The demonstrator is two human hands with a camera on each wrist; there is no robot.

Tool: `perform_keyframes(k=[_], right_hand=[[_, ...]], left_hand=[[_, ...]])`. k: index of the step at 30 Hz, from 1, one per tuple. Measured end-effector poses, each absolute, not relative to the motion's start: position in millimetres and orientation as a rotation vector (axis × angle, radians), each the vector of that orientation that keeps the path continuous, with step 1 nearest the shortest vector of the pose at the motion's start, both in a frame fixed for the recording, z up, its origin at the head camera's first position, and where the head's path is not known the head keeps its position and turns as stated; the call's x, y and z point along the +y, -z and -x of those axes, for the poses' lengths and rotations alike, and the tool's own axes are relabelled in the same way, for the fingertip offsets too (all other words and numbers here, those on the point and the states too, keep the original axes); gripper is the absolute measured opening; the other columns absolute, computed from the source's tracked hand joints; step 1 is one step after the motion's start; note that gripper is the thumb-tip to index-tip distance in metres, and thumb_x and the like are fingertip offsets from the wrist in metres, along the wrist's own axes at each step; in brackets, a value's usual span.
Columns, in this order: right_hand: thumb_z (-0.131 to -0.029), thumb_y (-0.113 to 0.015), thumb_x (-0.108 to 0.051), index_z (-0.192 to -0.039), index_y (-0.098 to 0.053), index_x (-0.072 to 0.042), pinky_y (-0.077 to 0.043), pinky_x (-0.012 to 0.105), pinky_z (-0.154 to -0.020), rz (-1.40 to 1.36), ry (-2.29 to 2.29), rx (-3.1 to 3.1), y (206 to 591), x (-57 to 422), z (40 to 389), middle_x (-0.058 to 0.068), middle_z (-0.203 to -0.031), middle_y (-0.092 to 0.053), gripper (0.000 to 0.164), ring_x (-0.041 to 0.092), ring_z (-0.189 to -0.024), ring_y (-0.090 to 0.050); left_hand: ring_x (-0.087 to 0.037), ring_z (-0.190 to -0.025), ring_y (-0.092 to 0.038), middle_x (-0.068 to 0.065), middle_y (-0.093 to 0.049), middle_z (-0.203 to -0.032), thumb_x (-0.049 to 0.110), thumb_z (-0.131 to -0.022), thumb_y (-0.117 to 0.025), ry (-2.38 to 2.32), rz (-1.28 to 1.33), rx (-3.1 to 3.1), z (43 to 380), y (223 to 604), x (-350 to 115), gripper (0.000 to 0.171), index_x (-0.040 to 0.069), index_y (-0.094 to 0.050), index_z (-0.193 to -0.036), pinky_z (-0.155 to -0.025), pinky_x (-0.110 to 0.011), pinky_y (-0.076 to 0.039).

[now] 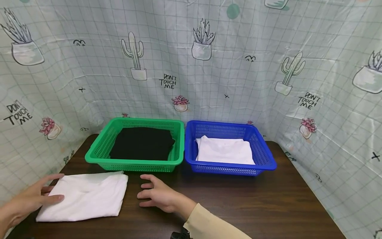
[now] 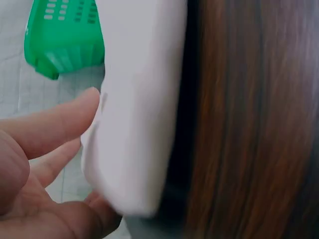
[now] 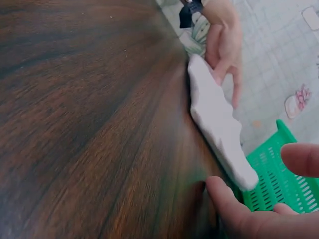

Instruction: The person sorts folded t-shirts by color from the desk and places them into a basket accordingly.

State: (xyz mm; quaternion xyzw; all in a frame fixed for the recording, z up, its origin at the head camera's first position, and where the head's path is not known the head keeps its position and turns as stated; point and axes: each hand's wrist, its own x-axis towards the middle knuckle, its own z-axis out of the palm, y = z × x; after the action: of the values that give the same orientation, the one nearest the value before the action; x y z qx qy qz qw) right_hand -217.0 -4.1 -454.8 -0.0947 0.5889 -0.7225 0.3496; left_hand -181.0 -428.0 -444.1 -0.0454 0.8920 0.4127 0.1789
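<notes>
A folded white garment (image 1: 86, 199) lies on the dark wooden table, front left. My left hand (image 1: 34, 202) is at its left edge, fingers spread, with the thumb over the top and some fingers partly hidden by the cloth. In the left wrist view, the fingertips of this hand (image 2: 55, 164) come right up to the garment's side (image 2: 137, 109). To the right of the garment, my right hand (image 1: 158, 194) hovers near its right edge with nothing in it, the fingers apart and loosely bent. The right wrist view shows the garment (image 3: 217, 119) side-on beyond the fingers.
Behind the garment stands a green plastic basket (image 1: 98, 146) holding folded black cloth (image 1: 141, 144). Next to it, a blue basket (image 1: 264, 151) contains folded white cloth (image 1: 225, 151). A patterned curtain (image 1: 191, 86) hangs around the back and sides of the table (image 1: 253, 205).
</notes>
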Motion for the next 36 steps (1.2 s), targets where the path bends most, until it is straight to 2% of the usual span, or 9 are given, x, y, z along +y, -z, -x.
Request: perform_keyframes(k=[5, 7, 10, 14, 20, 23, 29, 32, 36], right_hand=[[-0.095, -0.065, 0.011, -0.159, -0.038, -0.010, -0.055, 0.058, -0.103, 0.213, 1.912, 1.530, 457.6, -14.2, 220.9, 0.020, -0.145, -0.047, 0.072, 0.031, -0.114, -0.065], [-0.095, -0.065, 0.011, -0.159, -0.039, -0.010, -0.055, 0.058, -0.102, 0.213, 1.914, 1.546, 458.0, -17.7, 222.7, 0.019, -0.141, -0.052, 0.072, 0.030, -0.112, -0.066], [-0.094, -0.065, 0.009, -0.158, -0.040, -0.011, -0.056, 0.058, -0.101, 0.221, 1.915, 1.567, 458.7, -21.3, 224.3, 0.017, -0.136, -0.058, 0.071, 0.027, -0.109, -0.066], [-0.093, -0.066, 0.010, -0.156, -0.043, -0.014, -0.057, 0.056, -0.100, 0.232, 1.922, 1.574, 459.8, -25.0, 225.5, 0.017, -0.130, -0.060, 0.071, 0.026, -0.107, -0.066], [-0.093, -0.068, 0.010, -0.152, -0.053, -0.014, -0.058, 0.044, -0.098, 0.268, 1.865, 1.638, 460.8, -32.6, 226.0, 0.014, -0.122, -0.061, 0.066, 0.021, -0.107, -0.066], [-0.090, -0.072, 0.009, -0.147, -0.060, -0.011, -0.055, 0.041, -0.103, 0.306, 1.787, 1.773, 458.6, -37.2, 224.0, 0.010, -0.136, -0.060, 0.062, 0.019, -0.120, -0.061], [-0.086, -0.075, 0.010, -0.144, -0.063, -0.015, -0.052, 0.047, -0.108, 0.288, 1.759, 1.843, 452.1, -47.6, 221.8, 0.004, -0.150, -0.052, 0.064, 0.019, -0.130, -0.053], [-0.087, -0.073, 0.013, -0.146, -0.060, -0.015, -0.055, 0.049, -0.102, 0.260, 1.783, 1.758, 454.1, -50.9, 221.1, 0.004, -0.143, -0.053, 0.067, 0.020, -0.121, -0.056], [-0.083, -0.073, 0.016, -0.146, -0.060, -0.012, -0.056, 0.039, -0.098, 0.286, 1.816, 1.755, 460.5, -51.0, 220.4, 0.002, -0.137, -0.056, 0.070, 0.017, -0.118, -0.058]], left_hand=[[-0.066, -0.137, -0.031, -0.049, -0.017, -0.153, 0.025, -0.108, -0.065, -1.324, 0.072, 2.372, 180.0, 442.4, -413.6, 0.090, -0.006, -0.001, -0.163, -0.100, -0.053, -0.052], [-0.061, -0.136, -0.036, -0.047, -0.021, -0.153, 0.023, -0.108, -0.065, -1.358, 0.036, 2.341, 180.6, 443.3, -409.0, 0.085, 0.000, -0.005, -0.164, -0.098, -0.048, -0.053], [-0.039, -0.131, -0.052, -0.042, -0.023, -0.155, 0.021, -0.108, -0.064, -1.414, -0.009, 2.290, 181.0, 447.0, -402.3, 0.072, 0.033, -0.020, -0.165, -0.095, -0.041, -0.053], [-0.012, -0.117, -0.061, -0.029, -0.041, -0.151, 0.016, -0.110, -0.061, -1.502, -0.098, 2.198, 180.6, 453.3, -397.0, 0.067, 0.066, -0.026, -0.138, -0.090, -0.032, -0.055], [-0.008, -0.114, -0.064, -0.005, -0.055, -0.139, 0.012, -0.110, -0.059, -1.551, -0.142, 2.143, 179.3, 456.6, -393.5, 0.066, 0.064, -0.031, -0.139, -0.090, -0.030, -0.056], [-0.006, -0.112, -0.059, -0.004, -0.052, -0.134, 0.013, -0.110, -0.060, -1.524, -0.123, 2.175, 178.3, 455.6, -391.5, 0.059, 0.057, -0.038, -0.143, -0.088, -0.026, -0.053], [-0.042, -0.136, -0.034, -0.039, -0.023, -0.157, 0.021, -0.109, -0.062, -1.401, -0.060, 2.264, 176.4, 451.7, -386.7, 0.058, 0.009, -0.040, -0.162, -0.094, -0.033, -0.045], [-0.020, -0.145, -0.032, -0.034, 0.001, -0.169, 0.020, -0.108, -0.063, -1.420, -0.035, 2.244, 174.4, 453.1, -384.5, 0.064, 0.006, -0.034, -0.164, -0.095, -0.028, -0.047], [0.016, -0.115, -0.037, -0.033, 0.000, -0.168, 0.019, -0.108, -0.064, -1.460, -0.074, 2.198, 172.7, 457.1, -378.8, 0.068, 0.011, -0.029, -0.166, -0.090, -0.019, -0.048]])
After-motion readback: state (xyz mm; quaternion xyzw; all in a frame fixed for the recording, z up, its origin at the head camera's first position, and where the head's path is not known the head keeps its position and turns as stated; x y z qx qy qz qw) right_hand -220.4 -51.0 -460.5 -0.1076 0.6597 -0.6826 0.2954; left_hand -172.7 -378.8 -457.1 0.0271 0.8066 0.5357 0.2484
